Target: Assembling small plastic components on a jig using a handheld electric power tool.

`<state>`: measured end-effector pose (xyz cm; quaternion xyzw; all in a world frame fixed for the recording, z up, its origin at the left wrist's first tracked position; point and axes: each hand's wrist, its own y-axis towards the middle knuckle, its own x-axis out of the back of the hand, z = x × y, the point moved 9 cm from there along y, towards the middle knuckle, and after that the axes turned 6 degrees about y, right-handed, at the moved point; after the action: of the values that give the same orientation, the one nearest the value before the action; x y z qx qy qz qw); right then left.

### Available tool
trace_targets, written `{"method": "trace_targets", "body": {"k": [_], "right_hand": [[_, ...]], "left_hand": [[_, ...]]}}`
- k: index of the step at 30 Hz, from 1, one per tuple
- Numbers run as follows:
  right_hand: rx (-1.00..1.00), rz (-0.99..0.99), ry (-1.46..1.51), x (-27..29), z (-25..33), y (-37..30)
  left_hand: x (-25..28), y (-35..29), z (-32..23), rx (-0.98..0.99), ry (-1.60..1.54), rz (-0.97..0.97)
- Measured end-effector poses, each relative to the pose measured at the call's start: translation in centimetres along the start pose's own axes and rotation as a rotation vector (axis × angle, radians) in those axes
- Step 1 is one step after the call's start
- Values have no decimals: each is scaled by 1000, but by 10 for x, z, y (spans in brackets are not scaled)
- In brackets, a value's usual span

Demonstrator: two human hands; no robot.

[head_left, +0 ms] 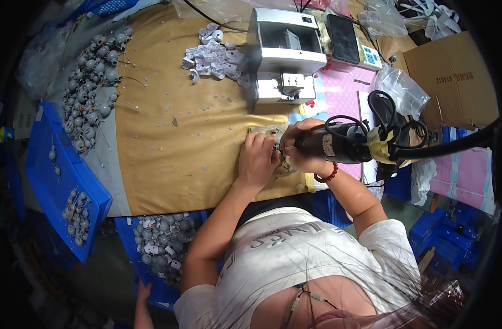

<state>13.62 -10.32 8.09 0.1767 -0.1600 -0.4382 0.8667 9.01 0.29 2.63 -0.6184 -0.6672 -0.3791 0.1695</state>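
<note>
Head view: left hand (256, 160) pinches a small grey part (276, 143), probably light, stiff, best edge-held; right hand (290, 140), grip unclear.

I see white tee (295, 260) – short sleeves (390, 247), dark front print (291, 236); dark-red bead bracelet (328, 174); thin necklace (304, 290) – pale green beads (316, 297).

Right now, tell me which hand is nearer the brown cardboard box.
Right. The right hand is to the left of the cardboard box; the left hand is farther left.
</note>
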Motion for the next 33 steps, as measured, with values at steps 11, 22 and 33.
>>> {"method": "trace_targets", "body": {"k": [11,22,33], "right_hand": [[-16,9,119,-4,-3,-1],[-417,-702,-9,123,-46,1],[-263,-36,-364,15,-43,-27]], "left_hand": [[1,-1,1,6,-18,-37],[-2,-3,2,73,-13,-27],[-3,-10,-5,27,20,-43]]}}
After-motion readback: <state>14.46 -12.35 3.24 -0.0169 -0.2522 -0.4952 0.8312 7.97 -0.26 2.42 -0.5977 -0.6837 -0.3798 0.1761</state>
